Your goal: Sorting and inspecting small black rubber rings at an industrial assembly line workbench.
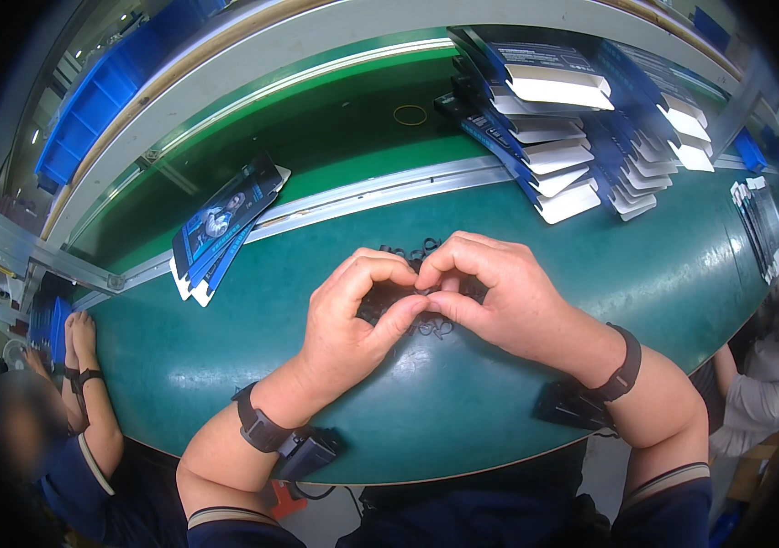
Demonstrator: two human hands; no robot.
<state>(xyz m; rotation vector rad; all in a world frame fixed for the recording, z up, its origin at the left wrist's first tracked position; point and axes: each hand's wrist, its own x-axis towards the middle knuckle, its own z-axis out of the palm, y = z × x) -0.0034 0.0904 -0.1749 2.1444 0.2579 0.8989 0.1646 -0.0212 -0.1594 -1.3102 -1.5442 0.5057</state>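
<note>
Left hand (pixel 353 315) and right hand (pixel 490 292) meeting over green worktop (pixel 463 411), each grip pinching small black rings (pixel 408 306), packaging cards (pixel 221 228) well apart

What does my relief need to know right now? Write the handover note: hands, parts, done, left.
Left hand: pinching the small black parts at table centre.
Right hand: fingertips on the same cluster, meeting the left thumb.
Parts: black ring-like pieces lie loose around and behind both hands on the green table; exact shape hidden by the fingers.
Card packs: a small fanned pile far left. Open boxes: stacked rows far right.
Rubber band: on the belt beyond the rail.
Done: cannot tell.
Left: the piece in hand is unfinished; loose pieces remain.
</note>
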